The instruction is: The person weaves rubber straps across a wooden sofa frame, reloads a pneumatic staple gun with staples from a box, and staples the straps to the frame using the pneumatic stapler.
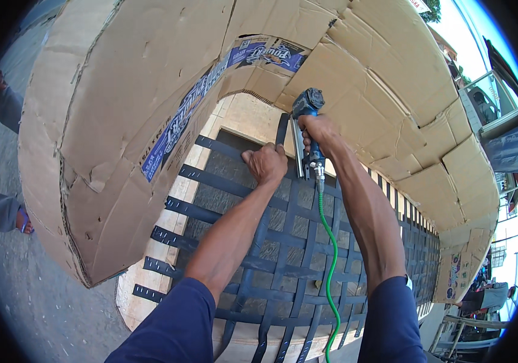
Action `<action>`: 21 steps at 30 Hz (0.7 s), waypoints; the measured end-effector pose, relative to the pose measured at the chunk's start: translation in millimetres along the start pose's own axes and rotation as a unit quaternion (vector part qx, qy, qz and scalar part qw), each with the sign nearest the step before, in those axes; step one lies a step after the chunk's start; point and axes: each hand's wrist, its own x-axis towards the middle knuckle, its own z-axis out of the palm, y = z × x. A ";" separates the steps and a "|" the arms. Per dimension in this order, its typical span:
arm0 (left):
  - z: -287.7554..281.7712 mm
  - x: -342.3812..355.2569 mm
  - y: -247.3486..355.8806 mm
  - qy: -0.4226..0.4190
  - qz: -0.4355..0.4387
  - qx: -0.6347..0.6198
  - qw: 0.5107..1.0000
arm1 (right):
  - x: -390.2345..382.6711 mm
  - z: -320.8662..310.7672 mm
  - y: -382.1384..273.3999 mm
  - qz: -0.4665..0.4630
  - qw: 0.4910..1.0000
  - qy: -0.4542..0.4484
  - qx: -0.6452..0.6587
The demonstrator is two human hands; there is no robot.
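My right hand is wrapped round the grip of a blue air stapler. The tool stands upright by the far rail of a pale wooden frame, its long metal magazine beside a black webbing strap. That strap runs back from the fingers of my left hand, which are curled and pinched on it. A green air hose hangs from the stapler's metal fitting toward me. Below my arms, more black straps cross in an open weave, with staples showing at their left ends on the wood.
Cardboard-covered walls rise round the left, far and right sides of the frame. Grey ground lies at the left, where a person's trouser leg and sandalled foot show. Another person is far right, below a vehicle.
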 end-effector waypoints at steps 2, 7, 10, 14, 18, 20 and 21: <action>5.4 -0.7 -4.1 0.027 0.016 -0.007 0.999 | 14.6 2.9 2.1 -0.007 0.999 -0.019 0.025; 18.3 0.1 -12.4 0.058 0.050 -0.020 0.997 | 35.5 -1.4 10.5 0.025 0.997 -0.058 0.036; 20.3 0.3 -12.4 0.068 0.052 -0.023 0.996 | 37.3 -3.7 10.7 0.042 0.995 -0.076 0.040; 17.5 0.5 -9.9 0.067 0.060 -0.010 0.996 | 28.2 -2.8 6.3 0.050 0.991 -0.098 0.074; 14.2 -1.7 -10.2 0.037 0.049 -0.018 0.998 | 12.4 2.0 3.8 0.059 0.993 -0.081 0.059; 13.0 -3.2 -10.8 0.052 0.056 -0.027 0.997 | 6.3 3.8 1.7 0.065 0.993 -0.090 0.037; 13.0 -4.1 -11.2 0.051 0.058 -0.038 0.996 | 2.8 4.6 2.6 0.067 0.992 -0.095 0.037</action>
